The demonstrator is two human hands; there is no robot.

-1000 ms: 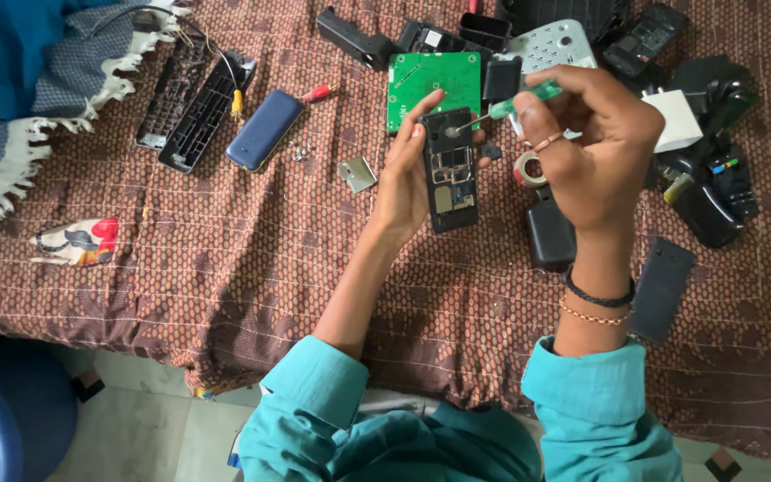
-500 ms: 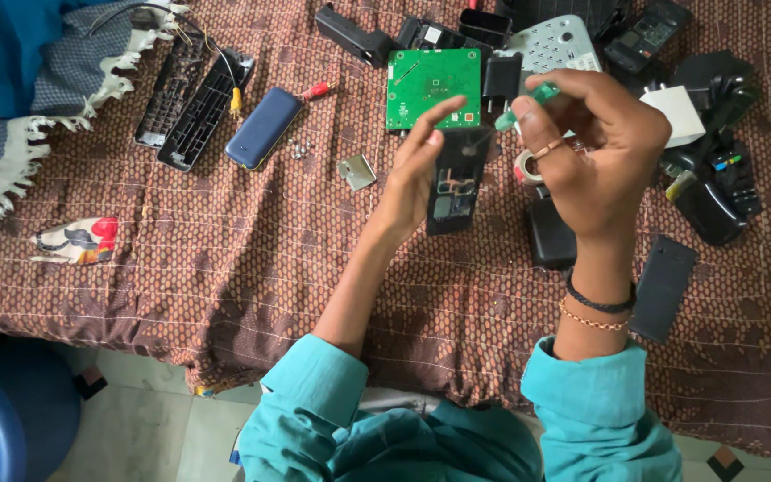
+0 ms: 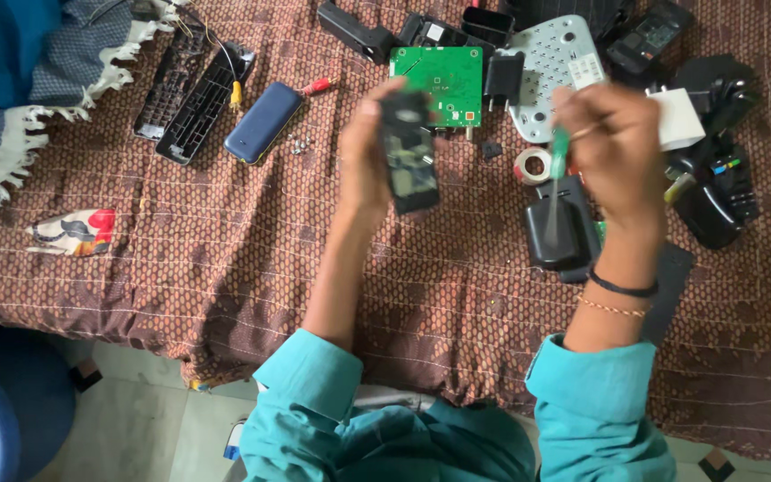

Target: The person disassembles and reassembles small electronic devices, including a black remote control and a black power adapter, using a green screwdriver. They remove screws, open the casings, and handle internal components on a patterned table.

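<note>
Left hand [image 3: 363,165] fingers clamp the opened phone [image 3: 408,153]; right hand [image 3: 613,147] fingers pinch a green-handled screwdriver [image 3: 557,183] — best steady the phone before seating the tip squarely.

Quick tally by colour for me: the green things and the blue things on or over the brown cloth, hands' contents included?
Green: 2 - circuit board, screwdriver handle in the right hand
Blue: 1 - flat case
Total: 3

Dark opened phone [image 3: 408,153] upright; green-handled screwdriver [image 3: 557,183] points down.
</note>
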